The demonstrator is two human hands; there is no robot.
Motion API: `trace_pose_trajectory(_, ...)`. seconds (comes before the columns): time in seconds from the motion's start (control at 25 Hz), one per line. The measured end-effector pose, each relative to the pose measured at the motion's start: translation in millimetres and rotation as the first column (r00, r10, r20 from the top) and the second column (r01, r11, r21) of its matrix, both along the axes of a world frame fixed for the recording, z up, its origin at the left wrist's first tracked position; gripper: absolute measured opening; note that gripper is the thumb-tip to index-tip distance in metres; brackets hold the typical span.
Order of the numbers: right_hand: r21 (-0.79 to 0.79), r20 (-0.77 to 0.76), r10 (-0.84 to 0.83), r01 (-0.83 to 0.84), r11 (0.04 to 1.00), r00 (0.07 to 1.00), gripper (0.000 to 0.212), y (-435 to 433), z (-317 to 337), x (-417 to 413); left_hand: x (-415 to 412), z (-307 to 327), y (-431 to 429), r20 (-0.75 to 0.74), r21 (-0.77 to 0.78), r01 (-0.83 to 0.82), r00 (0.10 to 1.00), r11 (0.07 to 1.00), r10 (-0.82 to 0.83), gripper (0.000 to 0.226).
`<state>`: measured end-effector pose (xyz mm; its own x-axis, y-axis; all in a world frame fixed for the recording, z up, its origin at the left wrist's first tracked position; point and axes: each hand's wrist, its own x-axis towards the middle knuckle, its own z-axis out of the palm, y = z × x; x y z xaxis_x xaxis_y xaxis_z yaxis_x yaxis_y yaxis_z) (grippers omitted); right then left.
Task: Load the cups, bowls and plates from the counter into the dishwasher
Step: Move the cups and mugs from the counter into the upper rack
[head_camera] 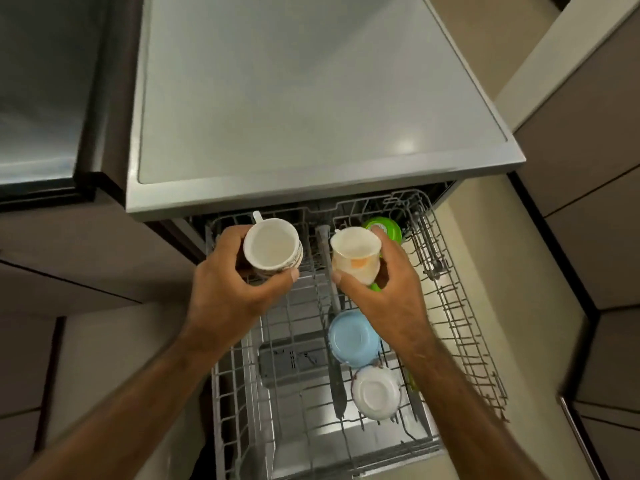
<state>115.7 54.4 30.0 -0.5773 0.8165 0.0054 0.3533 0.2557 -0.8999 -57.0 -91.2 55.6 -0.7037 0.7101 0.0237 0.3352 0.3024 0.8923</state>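
Note:
My left hand (pixel 228 282) grips a white patterned cup (pixel 272 247), mouth up, handle pointing away, over the left rear of the pulled-out upper rack (pixel 460 306). A cream cup with an orange mark (pixel 355 256) sits upright in my right hand (pixel 388 289), above the rack's middle. In the rack lie a green bowl (pixel 384 228) at the back, partly hidden by my right hand, a blue bowl (pixel 353 337) upside down, and a white bowl (pixel 375 393) upside down nearer to me.
The dishwasher's grey top (pixel 311 98) fills the upper view, with nothing standing on it. A steel appliance (pixel 38 98) stands at the left. Beige cabinet fronts (pixel 588 168) flank the right. The open door (pixel 311 441) lies below the rack.

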Motion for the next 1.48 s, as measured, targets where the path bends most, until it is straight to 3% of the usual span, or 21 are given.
trace_pose_trajectory(0.16,-0.023,0.222,-0.031,0.037,0.999,0.974,0.079,5.5,-59.4,16.3,2.9,-48.8,4.4,0.042,-0.035,-0.005,0.999,0.999,0.006,0.063)
trace_pose_trajectory(0.36,0.041,0.379,-0.052,0.04,0.998,0.924,0.094,16.2,-109.3,6.0,-6.9,-100.5,9.0,0.074,-0.096,-0.014,0.997,0.995,0.022,0.065)
trace_pose_trajectory(0.52,0.17,0.555,-0.067,-0.034,0.985,0.829,0.088,21.2,-137.5,-15.2,-17.1,-134.3,9.3,0.082,-0.139,-0.016,0.996,0.99,0.028,0.067)
trace_pose_trajectory(0.72,0.175,0.724,-0.056,-0.104,0.979,0.688,0.086,23.7,-161.7,-31.4,-24.5,-155.6,7.6,0.078,-0.179,0.008,0.997,0.984,0.006,0.074)
trace_pose_trajectory(1.24,0.139,0.809,0.051,-0.276,0.951,0.585,0.084,25.6,-157.8,-32.1,-14.0,-165.7,15.3,0.125,-0.164,0.082,0.99,0.983,-0.061,0.074)
trace_pose_trajectory(1.4,0.219,0.763,-0.053,-0.18,0.959,0.644,0.087,27.3,-146.5,-26.2,-12.8,-165.8,19.1,0.141,-0.179,0.103,0.987,0.978,-0.078,0.071)
trace_pose_trajectory(1.48,0.306,0.66,-0.132,-0.104,0.946,0.74,0.079,26.8,-143.1,-24.4,-13.1,-165.9,22.9,0.211,-0.164,0.111,0.975,0.98,-0.075,0.067)
